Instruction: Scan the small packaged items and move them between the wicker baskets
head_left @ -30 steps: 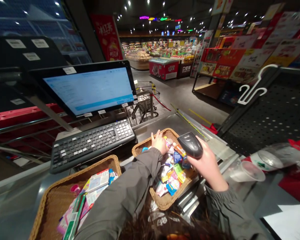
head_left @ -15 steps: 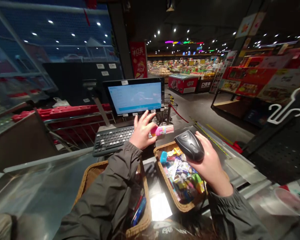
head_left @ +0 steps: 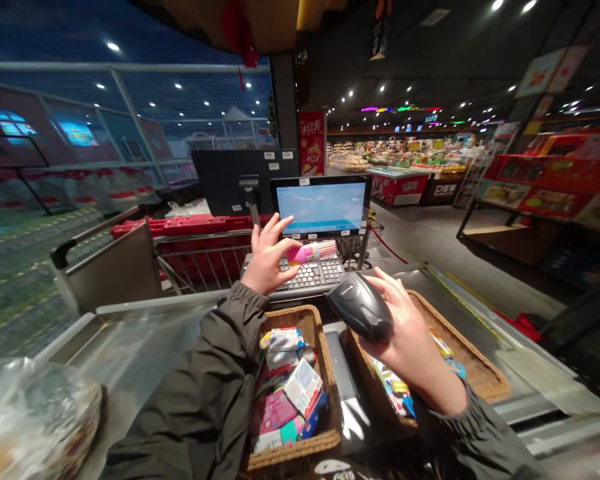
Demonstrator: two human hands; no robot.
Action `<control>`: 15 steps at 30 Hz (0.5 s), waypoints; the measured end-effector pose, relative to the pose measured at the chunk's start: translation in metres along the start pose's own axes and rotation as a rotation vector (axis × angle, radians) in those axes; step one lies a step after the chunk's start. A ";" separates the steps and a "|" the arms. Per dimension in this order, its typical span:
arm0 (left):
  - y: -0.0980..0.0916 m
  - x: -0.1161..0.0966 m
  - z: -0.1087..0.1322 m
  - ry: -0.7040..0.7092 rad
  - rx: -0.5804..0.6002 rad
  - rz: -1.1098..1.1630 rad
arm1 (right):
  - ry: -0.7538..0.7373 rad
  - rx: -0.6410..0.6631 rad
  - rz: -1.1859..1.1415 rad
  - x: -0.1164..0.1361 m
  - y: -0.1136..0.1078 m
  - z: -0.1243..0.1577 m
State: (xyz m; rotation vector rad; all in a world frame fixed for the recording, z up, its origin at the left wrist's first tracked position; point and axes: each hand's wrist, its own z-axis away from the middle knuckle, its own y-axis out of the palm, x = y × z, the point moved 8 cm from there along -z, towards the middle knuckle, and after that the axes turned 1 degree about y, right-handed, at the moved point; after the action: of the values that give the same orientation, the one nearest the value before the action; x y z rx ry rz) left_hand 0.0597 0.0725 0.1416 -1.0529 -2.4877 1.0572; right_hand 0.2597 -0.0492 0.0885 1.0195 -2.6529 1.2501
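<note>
Between the thumb and fingers of my left hand (head_left: pixel 267 259) is a small pink packet (head_left: pixel 313 252) with striped sticks at its right end, held in front of the keyboard (head_left: pixel 313 273) and below the lit monitor (head_left: pixel 323 205). My right hand (head_left: pixel 413 337) is wrapped round a black handheld scanner (head_left: pixel 363 307), whose head points up and left. Below my left hand lies a wicker basket (head_left: pixel 333 407) of small packaged goods. A second wicker basket (head_left: pixel 467 347) is partly hidden beneath my right hand and the scanner.
A metal counter (head_left: pixel 145 340) runs along the left, with a clear plastic bag (head_left: pixel 30 413) on it. Behind stand a dark second screen (head_left: pixel 220 183), a shopping cart (head_left: pixel 205 260) and, at right, shelves of red boxes (head_left: pixel 555 177).
The view has swung left, so the monitor and background sit further right. The left basket's goods now show more fully. My hands still hold the packet and the scanner.
</note>
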 end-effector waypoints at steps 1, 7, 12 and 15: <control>-0.003 0.001 0.002 -0.004 -0.004 0.001 | 0.001 -0.002 0.001 0.003 0.001 0.000; -0.012 0.010 0.009 -0.024 -0.007 0.002 | -0.003 -0.002 0.006 0.016 0.005 -0.001; -0.012 0.014 0.015 -0.003 -0.022 0.018 | 0.005 -0.002 0.003 0.021 0.007 0.001; -0.012 0.015 0.018 -0.010 -0.025 0.018 | 0.017 0.019 0.008 0.022 0.010 0.002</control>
State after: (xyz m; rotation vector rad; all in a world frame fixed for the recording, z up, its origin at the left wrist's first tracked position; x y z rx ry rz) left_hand 0.0340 0.0677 0.1369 -1.0821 -2.5105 1.0420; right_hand 0.2372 -0.0581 0.0872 0.9977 -2.6398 1.2824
